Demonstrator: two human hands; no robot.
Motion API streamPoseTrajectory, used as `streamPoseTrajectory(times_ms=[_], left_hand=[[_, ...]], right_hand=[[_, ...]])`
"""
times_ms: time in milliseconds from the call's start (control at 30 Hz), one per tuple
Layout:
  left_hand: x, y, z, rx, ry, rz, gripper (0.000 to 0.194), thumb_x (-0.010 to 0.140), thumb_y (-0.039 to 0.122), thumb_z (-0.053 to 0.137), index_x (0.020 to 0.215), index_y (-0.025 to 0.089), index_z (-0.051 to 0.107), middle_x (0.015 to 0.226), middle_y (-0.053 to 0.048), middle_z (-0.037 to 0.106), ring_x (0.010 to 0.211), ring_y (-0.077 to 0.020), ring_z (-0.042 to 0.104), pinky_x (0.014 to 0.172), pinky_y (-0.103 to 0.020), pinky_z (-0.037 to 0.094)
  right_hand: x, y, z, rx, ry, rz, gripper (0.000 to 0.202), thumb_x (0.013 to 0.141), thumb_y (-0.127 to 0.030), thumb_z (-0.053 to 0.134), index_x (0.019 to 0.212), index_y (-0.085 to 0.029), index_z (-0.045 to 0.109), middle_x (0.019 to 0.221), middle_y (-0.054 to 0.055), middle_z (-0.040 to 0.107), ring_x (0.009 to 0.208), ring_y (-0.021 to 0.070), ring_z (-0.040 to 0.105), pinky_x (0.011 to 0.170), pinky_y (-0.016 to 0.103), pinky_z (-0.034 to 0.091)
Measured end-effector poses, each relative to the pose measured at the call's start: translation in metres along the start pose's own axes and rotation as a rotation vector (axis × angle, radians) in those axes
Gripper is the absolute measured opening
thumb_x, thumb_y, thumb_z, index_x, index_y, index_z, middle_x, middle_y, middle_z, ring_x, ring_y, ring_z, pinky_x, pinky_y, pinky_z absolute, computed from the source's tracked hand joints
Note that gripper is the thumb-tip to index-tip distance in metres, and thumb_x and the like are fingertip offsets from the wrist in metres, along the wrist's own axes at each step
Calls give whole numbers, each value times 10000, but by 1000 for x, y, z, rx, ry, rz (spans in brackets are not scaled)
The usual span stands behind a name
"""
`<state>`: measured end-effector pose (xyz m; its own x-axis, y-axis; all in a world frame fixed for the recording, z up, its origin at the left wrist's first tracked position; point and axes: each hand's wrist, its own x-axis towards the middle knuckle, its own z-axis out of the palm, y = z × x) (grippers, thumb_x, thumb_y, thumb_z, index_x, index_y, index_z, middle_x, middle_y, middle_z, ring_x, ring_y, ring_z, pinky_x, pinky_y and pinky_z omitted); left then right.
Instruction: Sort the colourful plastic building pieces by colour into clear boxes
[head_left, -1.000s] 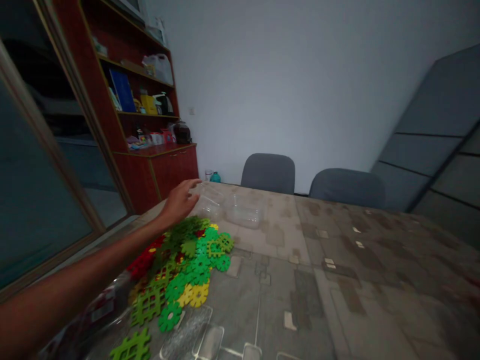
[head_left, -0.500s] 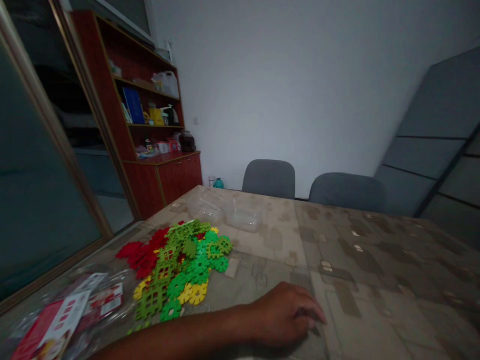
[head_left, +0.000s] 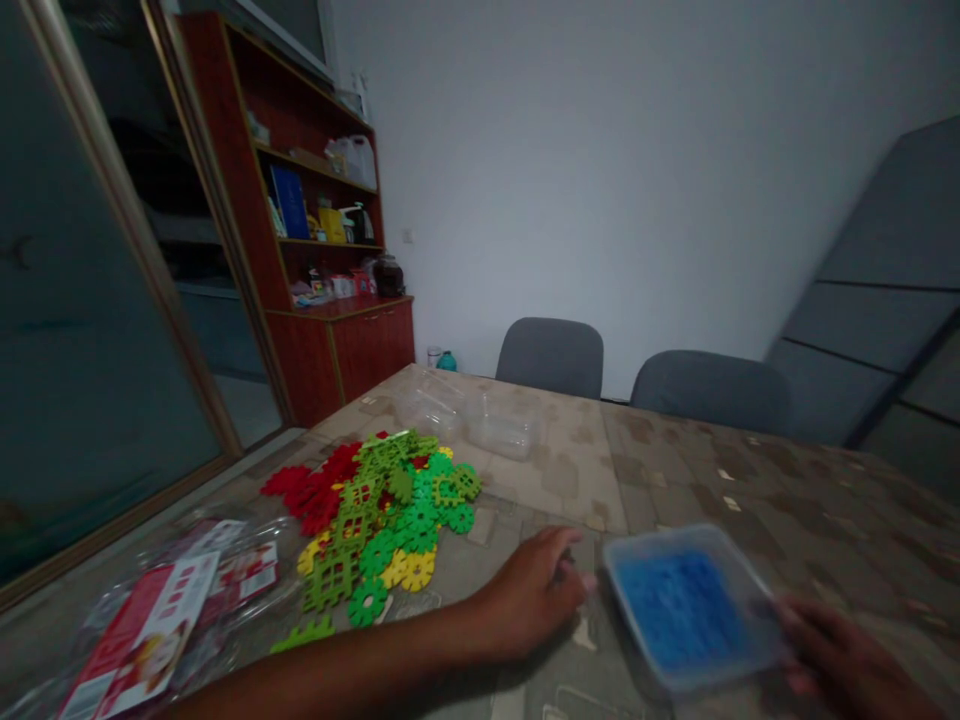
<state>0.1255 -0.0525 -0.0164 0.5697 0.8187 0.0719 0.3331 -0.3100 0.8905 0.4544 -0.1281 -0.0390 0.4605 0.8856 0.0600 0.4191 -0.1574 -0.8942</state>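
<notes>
A clear plastic box (head_left: 686, 605) with blue contents is at the lower right, its near right edge gripped by my right hand (head_left: 840, 650). To its left, my left hand (head_left: 534, 592) is above the table with fingers apart and nothing in them. A heap of flat interlocking pieces lies on the left part of the table: red pieces (head_left: 315, 492), olive lattice pieces (head_left: 330, 580), bright green discs (head_left: 420, 517) and yellow discs (head_left: 416, 570). The left forearm passes in front of the heap.
Clear empty plastic containers (head_left: 499, 432) stand behind the heap. Plastic packaging with a red and white label (head_left: 154, 630) lies at the lower left. Two grey chairs (head_left: 551, 352) stand at the far side of the patterned table (head_left: 675, 465).
My right hand has come into view at the right with the blue-filled box. My left hand has moved a little left and up, its fingers more spread. The view has shifted slightly.
</notes>
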Motion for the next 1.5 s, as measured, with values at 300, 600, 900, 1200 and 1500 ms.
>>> streamPoseTrajectory(times_ms=[300,600,900,1200,1500], left_hand=[[-46,-29,-71,165,42,10,195,819,291,625,930,173,734,922,-31,663,903,-221,598,793,-289,413],[-50,-33,-76,80,93,-8,243,797,356,630,884,167,756,791,-14,550,780,-197,523,688,-267,354],[-45,-32,-71,-146,180,-60,214,692,200,674,888,149,741,852,-22,552,834,-194,535,752,-275,412],[-20,-44,-59,-72,189,-13,277,708,116,731,977,159,782,924,-44,617,914,-213,586,811,-293,454],[-11,-31,-46,57,193,-6,289,734,88,760,994,211,783,933,-19,616,942,-204,583,832,-282,441]], right_hand=[[-41,-52,130,260,-489,143,413,695,-601,705,812,-221,592,577,-40,586,414,129,555,398,232,452],[-1,-99,148,21,-414,-221,348,737,-504,570,776,-180,690,809,74,731,794,270,673,719,350,509],[-8,-102,164,-79,-239,-303,346,798,-523,510,759,-202,635,697,30,664,673,231,625,620,309,476],[18,-80,141,-275,-368,-457,348,813,-548,504,729,-245,653,779,51,740,744,257,700,675,322,546],[10,-93,155,-300,-522,-714,348,894,-474,506,677,-236,640,665,36,669,629,198,640,598,276,509]])
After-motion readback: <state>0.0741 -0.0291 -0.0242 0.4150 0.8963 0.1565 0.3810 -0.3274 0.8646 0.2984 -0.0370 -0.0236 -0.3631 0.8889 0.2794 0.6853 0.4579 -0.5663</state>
